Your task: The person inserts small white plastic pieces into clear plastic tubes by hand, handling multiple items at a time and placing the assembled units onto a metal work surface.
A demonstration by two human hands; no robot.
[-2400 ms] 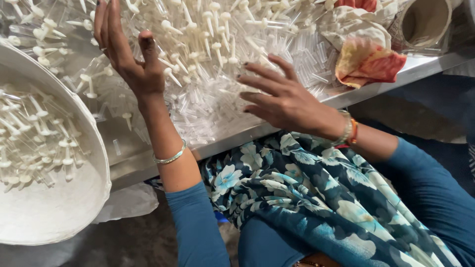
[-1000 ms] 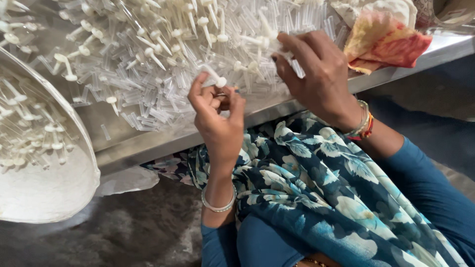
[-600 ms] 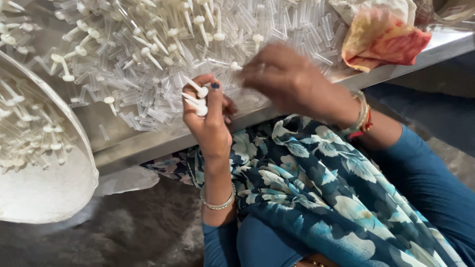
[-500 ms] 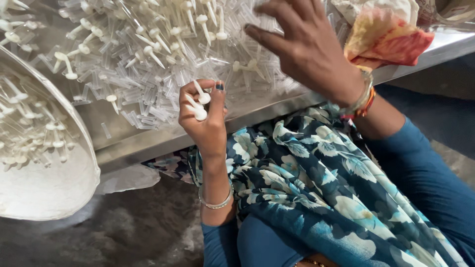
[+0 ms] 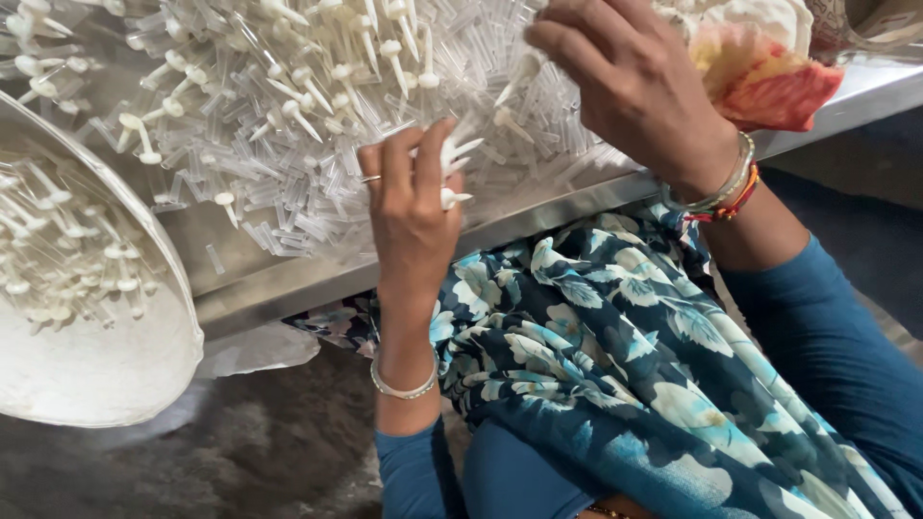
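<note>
**Two hands in a big heap of little white sticks**

Two bare hands are busy at a shiny metal table (image 5: 288, 279). The left hand (image 5: 411, 207) is curled up tight. Its fingers (image 5: 428, 159) are closed around a small bunch of white sticks (image 5: 450, 163). The tips of the sticks poke out past the fingertips, on the side toward the other hand. A thin ring sits on one finger, and a silver bangle (image 5: 404, 387) goes around the wrist below.

The right hand (image 5: 630, 82) is higher up and off to the side of the left fingers. It lies on the pile (image 5: 288, 106) of white sticks and clear little tubes. Its fingers (image 5: 562, 43) are bent and a bit apart, and their tips press down into the pile. I cannot tell if they pinch anything. Bright bangles (image 5: 726, 187) ring that wrist.

The pile spreads out just beyond the left fingertips and under the right ones.

Far from the fingers, on the left hand's outer side, is a big white bowl (image 5: 87, 375) with more white sticks lying in it. Past the right hand's wrist lies a crumpled orange and cream cloth (image 5: 769, 82).

Below both wrists is a blue cloth with flowers (image 5: 615, 356) over the person's lap. Both sleeves are blue.
</note>
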